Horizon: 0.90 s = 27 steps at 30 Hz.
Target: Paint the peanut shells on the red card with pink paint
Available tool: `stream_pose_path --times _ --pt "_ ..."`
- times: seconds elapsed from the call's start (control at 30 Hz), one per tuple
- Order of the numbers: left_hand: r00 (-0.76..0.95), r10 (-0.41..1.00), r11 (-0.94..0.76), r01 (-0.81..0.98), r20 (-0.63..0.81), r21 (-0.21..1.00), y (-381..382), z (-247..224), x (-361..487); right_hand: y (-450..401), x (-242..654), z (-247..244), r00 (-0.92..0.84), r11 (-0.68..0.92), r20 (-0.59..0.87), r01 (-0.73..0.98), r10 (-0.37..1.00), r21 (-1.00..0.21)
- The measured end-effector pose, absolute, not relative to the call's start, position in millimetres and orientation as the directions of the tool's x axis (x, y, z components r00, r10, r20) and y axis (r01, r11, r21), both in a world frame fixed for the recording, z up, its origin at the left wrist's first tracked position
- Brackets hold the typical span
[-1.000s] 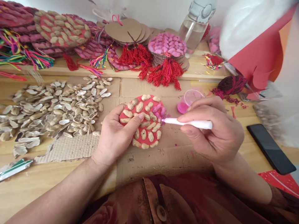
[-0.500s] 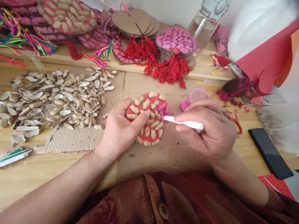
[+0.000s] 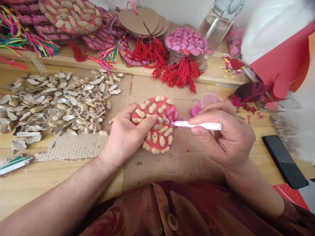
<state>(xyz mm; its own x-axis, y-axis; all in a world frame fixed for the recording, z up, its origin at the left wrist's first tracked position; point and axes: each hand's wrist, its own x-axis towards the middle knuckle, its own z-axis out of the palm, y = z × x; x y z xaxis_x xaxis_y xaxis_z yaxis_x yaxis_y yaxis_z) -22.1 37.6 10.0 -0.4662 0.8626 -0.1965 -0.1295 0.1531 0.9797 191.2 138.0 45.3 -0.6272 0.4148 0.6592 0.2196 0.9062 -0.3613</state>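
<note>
My left hand (image 3: 130,129) grips a round red disc (image 3: 148,127) by its left side, thumb on top. Peanut shells (image 3: 155,137) cover the disc; a few at its right edge (image 3: 172,113) are painted pink-purple. In my right hand (image 3: 225,134) is a slim white paintbrush (image 3: 209,125), held like a pen. Its pink tip touches or nearly touches the painted shells; the bristles are too small to make out clearly. Just behind my right fingers stands a clear plastic cup (image 3: 209,98) with pink paint, partly hidden by the hand.
Loose peanut shells (image 3: 73,101) spread over the left of the cardboard-covered table. A ledge at the back bears cardboard discs (image 3: 137,21), a pink shell-covered disc (image 3: 186,41), red tassels (image 3: 182,73) and a water bottle (image 3: 216,28). At right lie a yarn ball (image 3: 249,92) and a phone (image 3: 284,161).
The brush has swung to lie more level, and my right hand has moved slightly right. The disc has shifted a little in my left hand. Orange-handled scissors are now hidden behind my right hand.
</note>
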Motion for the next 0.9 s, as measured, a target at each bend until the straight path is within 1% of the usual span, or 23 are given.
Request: stream_pose_path --times 0.1,0.3,0.47,0.67,0.77,0.9 --pt "-0.46 0.861 0.142 -0.194 -0.218 0.971 37.9 6.5 -22.3 138.1 191.8 46.4 -0.626 0.901 0.654 0.221 0.425 -0.374" --pt "-0.457 0.851 0.141 -0.28 -0.261 0.95 39.7 3.9 -21.1 140.6 192.3 44.5 -0.549 0.888 0.702 0.208 0.453 -0.41" --pt "-0.463 0.836 0.125 -0.364 -0.296 0.923 42.1 8.2 -17.2 140.0 192.0 45.7 -0.577 0.878 0.672 0.197 0.463 -0.436" --pt "-0.467 0.831 0.138 -0.355 -0.303 0.925 42.1 11.8 -16.0 140.2 191.8 47.3 -0.563 0.882 0.687 0.198 0.46 -0.428" --pt "-0.463 0.838 0.131 -0.345 -0.29 0.93 41.1 9.4 -17.9 139.9 191.3 47.5 -0.589 0.884 0.672 0.189 0.45 -0.427" --pt "-0.446 0.862 0.117 -0.285 -0.239 0.951 38.4 6.1 -21.2 137.8 191.1 48.0 -0.628 0.907 0.66 0.215 0.412 -0.362"
